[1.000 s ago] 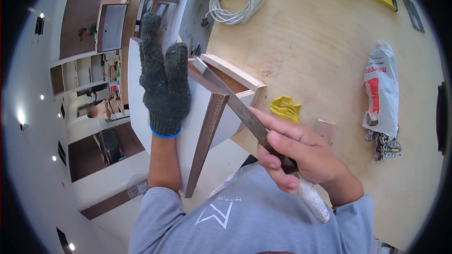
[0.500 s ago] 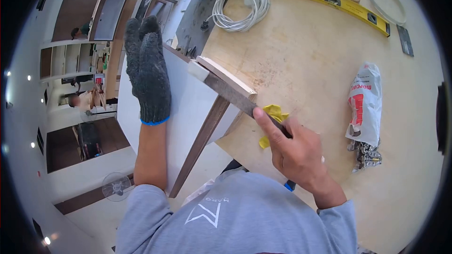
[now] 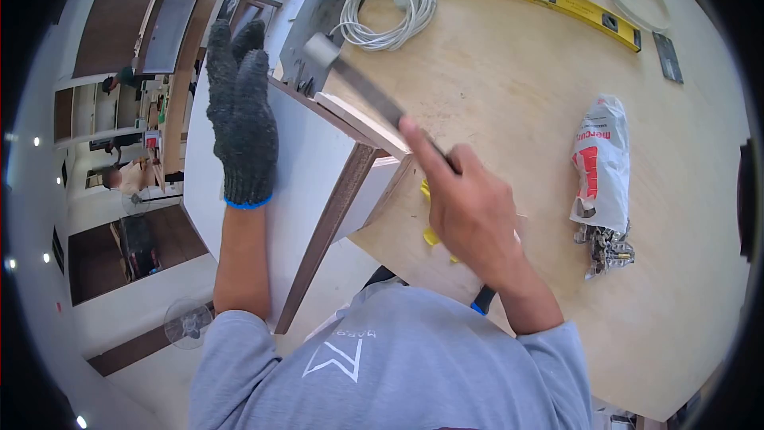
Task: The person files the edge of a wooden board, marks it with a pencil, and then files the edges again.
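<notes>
At upper centre, the file (image 3: pixel 370 95), likely stiff and best held rearward, is gripped by the right hand (image 3: pixel 475 219); centre left, the left hand (image 3: pixel 243 115) lies open on the probably rigid panel (image 3: pixel 306 155).

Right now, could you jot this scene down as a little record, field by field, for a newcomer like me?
Left hand: dark-gloved, laid along the white panel
Right hand: bare, gripping a flat metal tool
Tool direction: slanting away from the body
Table: pale wood
On the table: yellow spirit level, white cable coil, printed plastic bag, metal parts at the bag's mouth
</notes>
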A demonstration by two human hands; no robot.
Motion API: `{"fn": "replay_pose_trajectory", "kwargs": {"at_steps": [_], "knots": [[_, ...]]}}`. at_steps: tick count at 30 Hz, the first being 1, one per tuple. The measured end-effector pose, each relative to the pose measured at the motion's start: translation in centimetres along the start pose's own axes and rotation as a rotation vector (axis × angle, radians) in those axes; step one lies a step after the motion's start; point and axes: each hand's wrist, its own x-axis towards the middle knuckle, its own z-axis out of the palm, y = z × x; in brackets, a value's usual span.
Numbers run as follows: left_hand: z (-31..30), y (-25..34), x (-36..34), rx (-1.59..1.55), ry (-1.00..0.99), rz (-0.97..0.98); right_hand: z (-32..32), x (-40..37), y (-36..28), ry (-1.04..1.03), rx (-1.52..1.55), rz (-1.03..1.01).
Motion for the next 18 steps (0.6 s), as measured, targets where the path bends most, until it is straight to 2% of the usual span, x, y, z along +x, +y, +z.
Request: {"fn": "replay_pose_trajectory", "kwargs": {"at_steps": [2, 4, 8, 11, 18], "knots": [[-0.2, -0.3, 0.2, 0.295, -0.078, 0.175, -0.9, 0.0, -0.1, -0.022, 0.045, 0.035], [0.2, 0.1, -0.3, 0.455, -0.127, 0.216, -1.2, -0.9, -0.3, 0.004, 0.074, -0.017], [-0.5, -1.0, 0.0, 0.669, -0.302, 0.324, -1.7, -3.9, -1.3, -0.106, -0.119, -0.087], [-0.7, -0.9, 0.0, 0.722, -0.331, 0.367, 0.7, -2.9, -0.8, 0.038, -0.076, -0.115], [-0.6, -0.3, -0.3, 0.728, -0.314, 0.4, 0.5, -3.0, -1.1, 0.046, -0.028, -0.068]]}}
